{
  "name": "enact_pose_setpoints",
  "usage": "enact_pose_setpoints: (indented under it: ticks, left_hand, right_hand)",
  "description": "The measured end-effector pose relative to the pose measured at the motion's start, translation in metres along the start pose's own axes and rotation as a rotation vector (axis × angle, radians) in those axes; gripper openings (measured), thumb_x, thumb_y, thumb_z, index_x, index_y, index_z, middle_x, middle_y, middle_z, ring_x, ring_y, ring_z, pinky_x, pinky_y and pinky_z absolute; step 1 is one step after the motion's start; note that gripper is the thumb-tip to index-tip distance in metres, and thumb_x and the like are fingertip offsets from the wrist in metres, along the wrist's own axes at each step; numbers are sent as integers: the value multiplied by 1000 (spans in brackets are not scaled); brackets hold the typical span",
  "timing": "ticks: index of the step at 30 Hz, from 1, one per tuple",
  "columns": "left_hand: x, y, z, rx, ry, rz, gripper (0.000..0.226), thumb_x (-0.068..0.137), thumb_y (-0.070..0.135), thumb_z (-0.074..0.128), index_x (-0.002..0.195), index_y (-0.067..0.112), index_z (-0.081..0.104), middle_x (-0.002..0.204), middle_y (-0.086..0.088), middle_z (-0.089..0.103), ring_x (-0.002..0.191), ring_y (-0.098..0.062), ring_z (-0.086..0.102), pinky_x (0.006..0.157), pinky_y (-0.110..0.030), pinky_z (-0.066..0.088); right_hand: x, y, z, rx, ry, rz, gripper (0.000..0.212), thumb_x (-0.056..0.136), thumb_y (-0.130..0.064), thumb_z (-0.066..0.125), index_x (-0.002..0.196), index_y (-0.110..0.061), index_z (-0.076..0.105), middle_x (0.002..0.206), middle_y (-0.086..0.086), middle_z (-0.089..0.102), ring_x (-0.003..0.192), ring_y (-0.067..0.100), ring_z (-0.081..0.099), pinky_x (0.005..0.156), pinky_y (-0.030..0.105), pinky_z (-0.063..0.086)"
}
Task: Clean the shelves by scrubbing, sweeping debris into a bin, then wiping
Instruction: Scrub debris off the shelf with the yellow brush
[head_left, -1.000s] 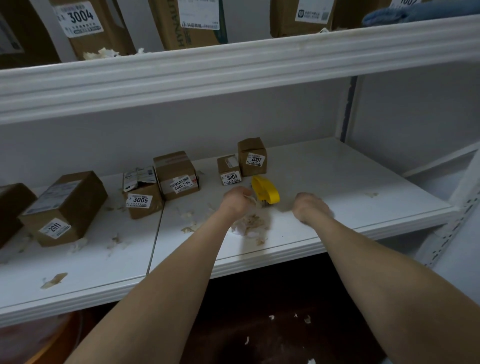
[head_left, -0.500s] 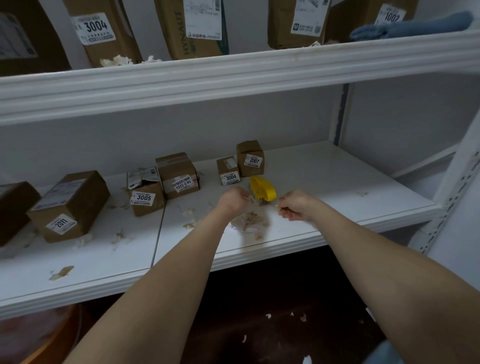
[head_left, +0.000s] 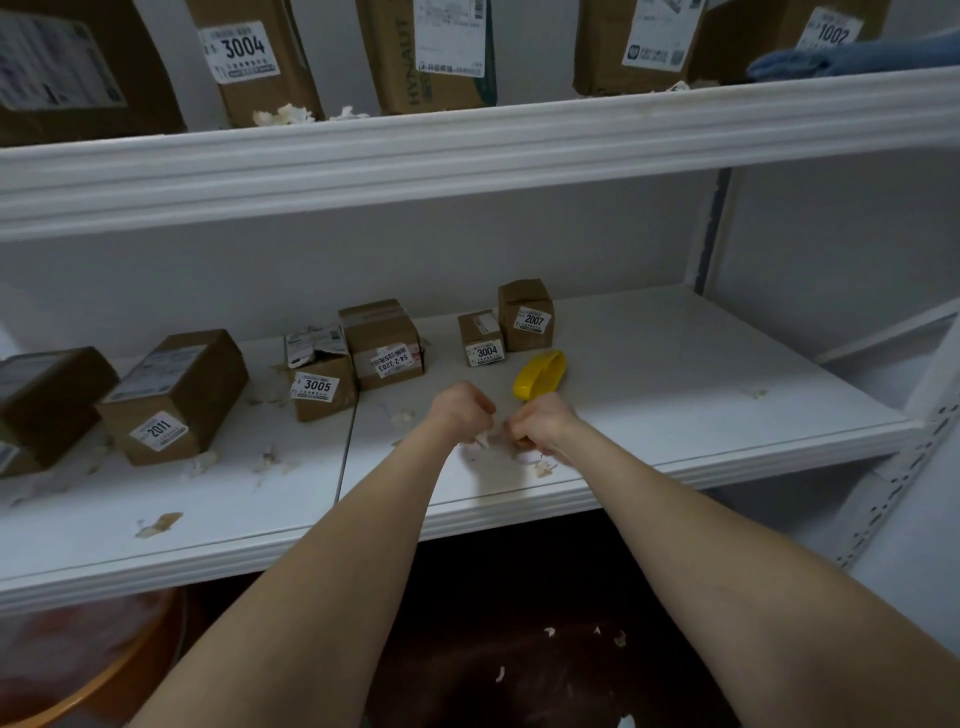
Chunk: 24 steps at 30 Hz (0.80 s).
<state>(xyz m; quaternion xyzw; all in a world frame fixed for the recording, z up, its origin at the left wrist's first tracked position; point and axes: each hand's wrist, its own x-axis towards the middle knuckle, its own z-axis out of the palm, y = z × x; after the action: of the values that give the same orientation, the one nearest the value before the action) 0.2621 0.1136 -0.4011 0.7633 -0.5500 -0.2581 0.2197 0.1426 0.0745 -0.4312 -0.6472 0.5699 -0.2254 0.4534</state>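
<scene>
Left hand (head_left: 460, 410) and right hand (head_left: 540, 427), both curled, pinched pale paper scraps (head_left: 529, 457) at the front of the white shelf (head_left: 675, 405). Yellow plastic brush (head_left: 540, 375) lay just behind. We judged sweeping barely begun, wiping undone.

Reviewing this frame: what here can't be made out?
Head view:
- Whether the left hand and right hand grip paper scraps: curled fingers face away.
- Round orange bin: blurred, cut off by the bottom-left corner.
- Folded blue cloth: cut off by the right edge.
- Fine print on white box labels: too small.
</scene>
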Motion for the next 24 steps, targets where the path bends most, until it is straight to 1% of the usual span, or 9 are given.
enact_pose_setpoints:
  ticks: [2, 5, 8, 12, 14, 16, 20, 22, 24]
  left_hand:
    - [0, -2, 1, -51, -24, -22, 35, 85, -2, 56, 120, 3, 61, 108, -19, 67, 90, -27, 69, 65, -26, 57]
    - [-1, -2, 4, -94, -56, -36, 40, 82, -3, 62, 122, 0, 57, 98, -22, 67, 61, -16, 62, 47, -17, 51]
    - [2, -4, 7, -114, -72, -45, 42, 81, -6, 63, 122, -2, 55, 96, -24, 66, 55, -16, 59, 51, -21, 55]
    - [3, -1, 10, -101, -83, -63, 41, 79, -4, 66, 118, -4, 56, 100, -26, 67, 61, -23, 61, 77, -40, 58]
    - [1, 1, 12, -70, -110, -65, 36, 80, -3, 65, 114, -5, 58, 83, -19, 67, 57, -18, 59, 72, -36, 59]
    - [0, 3, 13, -45, -116, -62, 31, 81, -2, 62, 112, -6, 60, 71, -13, 64, 55, -16, 58, 71, -34, 59]
    - [-1, 5, 16, -38, -38, -44, 32, 80, -2, 62, 112, -1, 60, 97, -22, 69, 57, -21, 62, 67, -36, 59]
    - [0, 7, 20, -9, -55, -43, 25, 80, 0, 63, 105, -1, 66, 88, -19, 69, 49, -14, 59, 67, -35, 59]
    - [0, 7, 23, 34, -48, -47, 17, 81, 1, 63, 95, -4, 70, 86, -18, 71, 55, -18, 66, 71, -36, 60]
  right_hand:
    - [3, -2, 5, -47, -25, -32, 27, 81, -2, 67, 106, 7, 67, 87, 16, 65, 68, 20, 57, 68, 34, 55]
    - [5, -2, 9, -208, -23, -95, 23, 80, -7, 67, 102, -2, 71, 90, 13, 67, 80, 24, 62, 82, 37, 57]
    - [2, -4, 10, -398, 14, -159, 19, 79, -8, 66, 96, -12, 75, 86, 12, 68, 84, 27, 63, 78, 33, 54]
    - [-2, -8, 11, -477, 77, -189, 19, 83, -15, 66, 100, -17, 73, 105, 11, 70, 103, 28, 63, 81, 29, 51]
    - [-2, -8, 11, -460, 71, -166, 18, 84, -14, 63, 98, -14, 74, 102, 12, 70, 100, 27, 64, 80, 30, 53]
    - [-3, -8, 11, -421, 52, -134, 17, 82, -9, 62, 94, -9, 74, 92, 14, 71, 88, 27, 67, 70, 29, 54]
    - [-3, -9, 6, -335, 23, -118, 18, 84, -5, 59, 95, -3, 73, 90, 19, 72, 80, 28, 68, 72, 35, 56]
    - [-4, -10, 4, -340, 7, -124, 18, 86, -9, 59, 95, -3, 73, 92, 19, 71, 79, 28, 66, 68, 32, 53]
    - [-4, -9, 5, -348, 5, -124, 19, 85, -8, 58, 96, -3, 73, 98, 19, 71, 89, 31, 67, 71, 31, 53]
